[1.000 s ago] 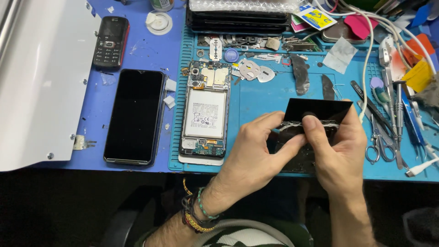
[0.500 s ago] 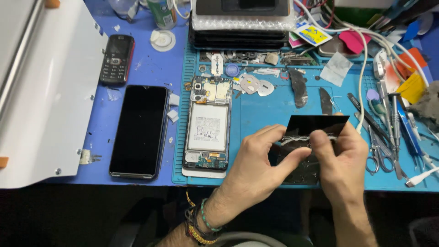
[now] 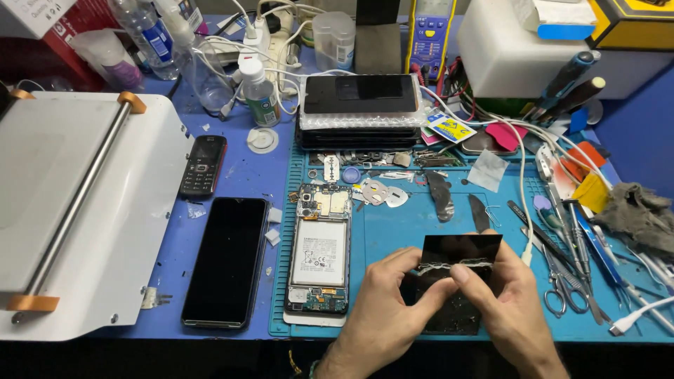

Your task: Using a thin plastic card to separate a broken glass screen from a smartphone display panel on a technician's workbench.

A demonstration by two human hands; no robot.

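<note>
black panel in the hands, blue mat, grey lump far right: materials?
Panel: looks like glossy glass or plastic, mirror-dark face, with a ragged whitish strip, likely adhesive, across it where the left hand and right hand pinch it.
Mat: probably silicone or rubber, matte blue with a ridged edge.
Lump: cloth, crumpled and frayed, dull grey.
</note>
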